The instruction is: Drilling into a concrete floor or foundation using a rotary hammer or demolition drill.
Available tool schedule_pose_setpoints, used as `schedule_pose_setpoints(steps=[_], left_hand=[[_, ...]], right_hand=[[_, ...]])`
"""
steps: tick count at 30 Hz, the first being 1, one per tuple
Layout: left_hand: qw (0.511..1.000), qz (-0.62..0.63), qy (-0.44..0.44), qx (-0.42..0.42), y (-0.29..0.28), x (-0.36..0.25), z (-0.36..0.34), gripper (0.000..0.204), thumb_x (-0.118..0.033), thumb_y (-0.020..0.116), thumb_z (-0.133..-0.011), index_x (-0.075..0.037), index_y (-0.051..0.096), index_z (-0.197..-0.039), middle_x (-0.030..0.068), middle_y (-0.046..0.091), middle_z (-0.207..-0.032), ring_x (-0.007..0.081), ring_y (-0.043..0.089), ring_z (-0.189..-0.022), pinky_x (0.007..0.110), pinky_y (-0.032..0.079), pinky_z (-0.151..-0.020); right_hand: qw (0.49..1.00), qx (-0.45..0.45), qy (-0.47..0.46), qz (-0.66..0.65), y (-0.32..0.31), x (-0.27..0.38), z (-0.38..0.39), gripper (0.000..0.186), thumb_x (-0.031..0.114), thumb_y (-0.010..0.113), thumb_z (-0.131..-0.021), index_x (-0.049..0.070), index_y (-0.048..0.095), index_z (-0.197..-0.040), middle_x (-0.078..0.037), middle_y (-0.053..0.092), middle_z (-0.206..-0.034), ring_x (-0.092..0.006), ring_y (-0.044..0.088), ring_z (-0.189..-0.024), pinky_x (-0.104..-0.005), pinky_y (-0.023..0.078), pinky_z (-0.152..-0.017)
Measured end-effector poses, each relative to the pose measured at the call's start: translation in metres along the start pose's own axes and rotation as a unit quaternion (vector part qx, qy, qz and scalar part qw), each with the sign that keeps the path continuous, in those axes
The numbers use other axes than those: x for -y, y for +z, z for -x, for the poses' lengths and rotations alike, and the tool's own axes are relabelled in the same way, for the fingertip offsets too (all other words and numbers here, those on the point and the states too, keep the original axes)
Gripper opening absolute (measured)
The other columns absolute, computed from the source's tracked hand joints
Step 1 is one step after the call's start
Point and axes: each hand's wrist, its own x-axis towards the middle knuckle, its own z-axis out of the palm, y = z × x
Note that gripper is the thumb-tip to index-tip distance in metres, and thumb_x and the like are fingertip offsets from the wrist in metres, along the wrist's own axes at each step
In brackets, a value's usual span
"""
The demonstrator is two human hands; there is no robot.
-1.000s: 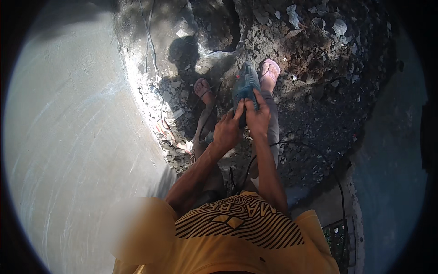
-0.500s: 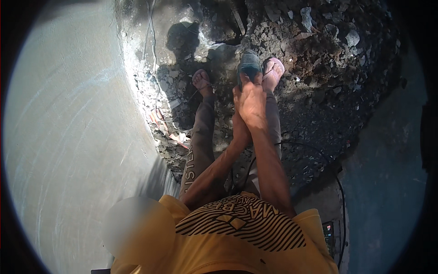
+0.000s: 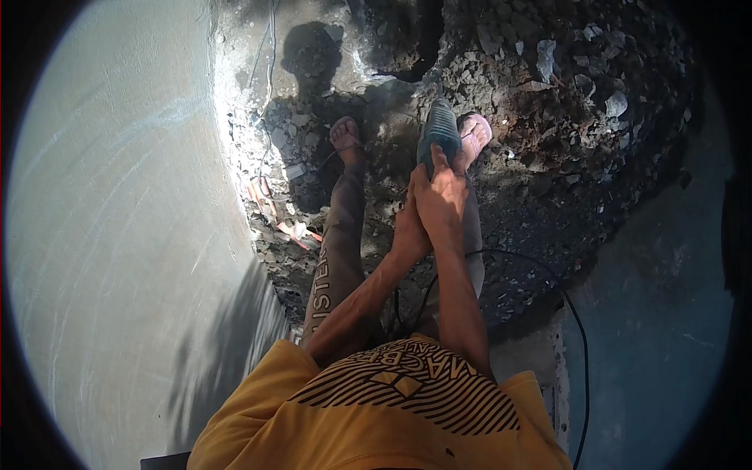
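My right hand (image 3: pixel 442 196) grips the teal, corded power hammer (image 3: pixel 439 127) from above, fingers wrapped on its body. My left hand (image 3: pixel 409 223) holds it lower down and to the left, partly hidden beneath my right hand. The tool points forward between my feet, its tip at broken concrete and soil (image 3: pixel 509 86) beside a dark gap (image 3: pixel 407 47); whether the bit touches is unclear. My feet, in pink flip-flops, stand either side, the right one (image 3: pixel 474 137) close to the tool. A black cord (image 3: pixel 583 337) loops out to the right.
A pale plastered surface (image 3: pixel 117 235) fills the left side, a blue-grey surface (image 3: pixel 650 313) the lower right. Loose wires (image 3: pixel 268 94) lie along the rubble's left edge, with orange and white fragments (image 3: pixel 262 204) below them. My shadow falls on the ground ahead.
Since one second ago my hands have gone from side by side to overlapping, right over left. The tool has shifted slightly right, as has my right foot in the view.
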Motion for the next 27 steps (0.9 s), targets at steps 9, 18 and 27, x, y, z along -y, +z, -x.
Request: schedule_pose_setpoints(steps=[9, 18, 27], left_hand=[[0.993, -0.049, 0.105, 0.010, -0.040, -0.008, -0.039, 0.104, -0.026, 0.076, -0.079, -0.003, 0.008, -0.153, 0.0304, 0.061, -0.119, 0.0490, 0.065, -0.091, 0.051, 0.053, -0.076], [0.996, -0.083, 0.013, 0.036, -0.018, -0.024, -0.055, 0.107, -0.028, 0.071, -0.081, -0.011, -0.004, -0.155, 0.0312, 0.067, -0.094, 0.0517, 0.065, -0.083, 0.055, 0.051, -0.070], [0.995, -0.092, 0.010, 0.041, -0.022, -0.021, -0.063, 0.108, -0.029, 0.073, -0.080, -0.006, -0.002, -0.153, 0.0308, 0.067, -0.094, 0.0502, 0.065, -0.080, 0.056, 0.052, -0.071]], right_hand=[[0.999, -0.048, 0.012, -0.021, 0.019, 0.016, -0.026, 0.051, 0.024, 0.063, -0.086, 0.003, 0.058, -0.132, -0.030, 0.054, -0.131, -0.0493, 0.057, -0.114, -0.0498, 0.047, -0.099], [0.990, -0.135, 0.014, -0.048, 0.015, 0.000, -0.055, 0.043, 0.025, 0.071, -0.075, 0.005, 0.071, -0.113, -0.028, 0.067, -0.108, -0.0402, 0.065, -0.105, -0.0428, 0.051, -0.094], [0.992, -0.088, -0.075, 0.050, 0.027, -0.017, -0.074, 0.047, 0.027, 0.073, -0.072, 0.004, 0.071, -0.112, -0.020, 0.071, -0.088, -0.0354, 0.070, -0.089, -0.0392, 0.054, -0.083]])
